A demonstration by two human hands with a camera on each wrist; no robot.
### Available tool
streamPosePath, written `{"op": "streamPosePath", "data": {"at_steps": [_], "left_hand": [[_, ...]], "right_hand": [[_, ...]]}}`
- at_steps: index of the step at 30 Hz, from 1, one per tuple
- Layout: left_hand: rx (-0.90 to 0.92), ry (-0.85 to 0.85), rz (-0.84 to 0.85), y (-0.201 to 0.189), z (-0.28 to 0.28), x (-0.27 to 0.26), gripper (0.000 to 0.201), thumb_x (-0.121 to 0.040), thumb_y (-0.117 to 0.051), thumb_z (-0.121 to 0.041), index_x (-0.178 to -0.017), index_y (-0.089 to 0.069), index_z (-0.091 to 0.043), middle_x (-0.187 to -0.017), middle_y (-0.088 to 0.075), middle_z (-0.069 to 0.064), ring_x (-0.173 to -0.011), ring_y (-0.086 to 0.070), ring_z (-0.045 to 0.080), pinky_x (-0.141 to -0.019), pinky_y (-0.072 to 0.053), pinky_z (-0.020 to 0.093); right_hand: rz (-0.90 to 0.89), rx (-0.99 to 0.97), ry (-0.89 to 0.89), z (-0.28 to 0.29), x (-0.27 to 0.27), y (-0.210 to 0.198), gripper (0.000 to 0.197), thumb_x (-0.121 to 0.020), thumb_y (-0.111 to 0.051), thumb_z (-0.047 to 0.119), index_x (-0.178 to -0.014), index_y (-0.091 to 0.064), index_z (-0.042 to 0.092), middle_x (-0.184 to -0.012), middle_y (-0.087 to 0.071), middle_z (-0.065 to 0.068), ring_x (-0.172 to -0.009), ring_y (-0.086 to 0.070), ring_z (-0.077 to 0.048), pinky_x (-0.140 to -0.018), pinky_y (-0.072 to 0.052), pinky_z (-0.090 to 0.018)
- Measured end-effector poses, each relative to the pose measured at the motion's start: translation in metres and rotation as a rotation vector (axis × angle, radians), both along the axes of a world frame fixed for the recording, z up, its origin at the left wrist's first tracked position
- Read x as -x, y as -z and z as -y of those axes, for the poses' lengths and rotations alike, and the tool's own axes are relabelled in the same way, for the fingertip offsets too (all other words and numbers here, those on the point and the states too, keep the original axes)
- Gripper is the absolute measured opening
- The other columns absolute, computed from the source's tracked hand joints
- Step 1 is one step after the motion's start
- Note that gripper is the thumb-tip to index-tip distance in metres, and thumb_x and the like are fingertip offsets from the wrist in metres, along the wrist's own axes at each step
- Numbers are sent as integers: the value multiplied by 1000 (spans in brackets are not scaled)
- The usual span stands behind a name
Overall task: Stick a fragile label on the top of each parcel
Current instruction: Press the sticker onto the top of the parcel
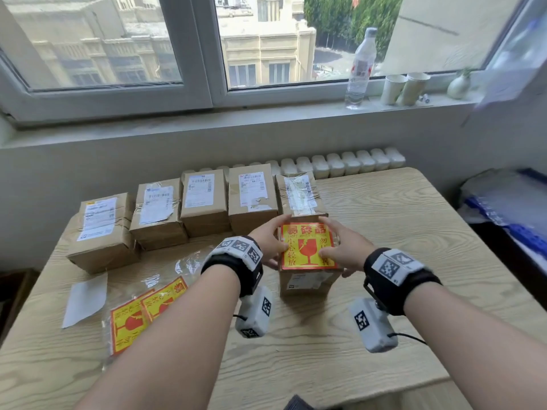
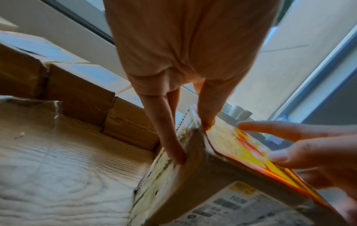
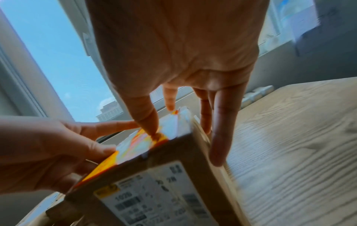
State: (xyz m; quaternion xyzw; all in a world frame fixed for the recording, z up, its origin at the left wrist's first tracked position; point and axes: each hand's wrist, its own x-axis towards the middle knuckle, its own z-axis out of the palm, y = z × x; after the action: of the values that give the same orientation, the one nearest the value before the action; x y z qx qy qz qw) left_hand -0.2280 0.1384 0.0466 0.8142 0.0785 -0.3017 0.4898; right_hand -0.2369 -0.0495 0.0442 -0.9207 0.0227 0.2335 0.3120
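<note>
Fragile label (image 1: 307, 246) lies on the parcel (image 1: 306, 281) top; both hands, left hand (image 1: 270, 240) and right hand (image 1: 343, 247), press it with straight, spread fingers (image 2: 207, 107).

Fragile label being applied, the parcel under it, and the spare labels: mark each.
fragile label (image 1: 307, 247), head view, its printed glass.
parcel (image 1: 305, 281), head view, near side.
spare labels (image 1: 133, 318), head view, front sheet.

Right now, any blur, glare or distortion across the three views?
Head view: sharp, daylit, with wide-angle bowing of the window frame and glare on the label bag. Left wrist view: motion-blurred, table grain smeared, fragile label washed out. Right wrist view: the same blur, parcel print unreadable, window bright blue.
</note>
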Motion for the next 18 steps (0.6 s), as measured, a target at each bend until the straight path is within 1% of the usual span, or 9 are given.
{"op": "streamPosePath", "data": {"at_steps": [3,5,7,9,11,12,14,17,18], "left_hand": [[-58,112,19,-2,9,1,68,-96,-50,-5,-143,-28,-49,-121,-59,9,-99,-67,26,-71,-61,45],[-96,180,7,-5,14,-1,71,-95,-49,-1,-141,-29,-52,-125,-57,9,-99,-68,28,-72,-60,48],[-160,236,2,-10,20,-3,70,-94,-47,1,-140,-32,-50,-124,-57,9,-97,-69,29,-70,-60,48],[-192,250,-3,-13,25,-5,63,-94,-46,0,-140,-35,-42,-119,-59,12,-96,-69,33,-69,-60,46],[-189,236,-2,-13,26,-7,55,-93,-48,-1,-138,-39,-32,-114,-60,13,-97,-68,35,-70,-60,45],[-181,225,1,-12,24,-8,53,-94,-49,-2,-138,-42,-29,-113,-60,13,-97,-68,35,-71,-60,45],[-154,190,19,-9,20,-8,50,-93,-53,-4,-137,-46,-27,-114,-62,13,-94,-70,32,-72,-61,42],[-94,96,47,-4,10,-8,41,-92,-60,-10,-132,-55,-18,-113,-67,11,-86,-72,27,-72,-61,36],[-73,55,51,-4,6,-8,37,-92,-61,-11,-128,-58,-13,-109,-69,10,-83,-72,25,-71,-61,33]], "right_hand": [[-23,28,3,10,0,-1,75,-86,-63,28,-146,-21,46,-129,-49,-5,-81,-66,-21,-54,-60,-34],[-3,106,-40,11,-2,-2,71,-86,-60,37,-144,-21,51,-132,-43,-7,-84,-64,-21,-56,-60,-33],[23,220,-126,9,-4,-2,66,-88,-55,43,-143,-21,52,-134,-39,-8,-95,-61,-22,-70,-58,-33],[56,262,-162,6,-8,-3,59,-89,-53,44,-142,-27,48,-137,-38,-7,-110,-56,-25,-83,-52,-34],[66,255,-173,6,-13,-4,53,-89,-55,42,-139,-37,40,-136,-42,-7,-114,-55,-25,-90,-50,-36],[67,247,-179,7,-15,-4,51,-89,-57,42,-137,-41,36,-134,-46,-6,-112,-55,-24,-90,-51,-36],[75,224,-176,11,-19,-4,47,-89,-60,39,-133,-47,30,-130,-53,-4,-104,-57,-18,-81,-53,-32],[33,93,-83,20,-19,-2,37,-92,-59,33,-128,-53,23,-117,-60,-3,-89,-63,-17,-58,-55,-26],[16,30,-38,24,-19,0,33,-94,-57,31,-125,-55,21,-113,-62,-3,-87,-65,-17,-56,-57,-27]]}}
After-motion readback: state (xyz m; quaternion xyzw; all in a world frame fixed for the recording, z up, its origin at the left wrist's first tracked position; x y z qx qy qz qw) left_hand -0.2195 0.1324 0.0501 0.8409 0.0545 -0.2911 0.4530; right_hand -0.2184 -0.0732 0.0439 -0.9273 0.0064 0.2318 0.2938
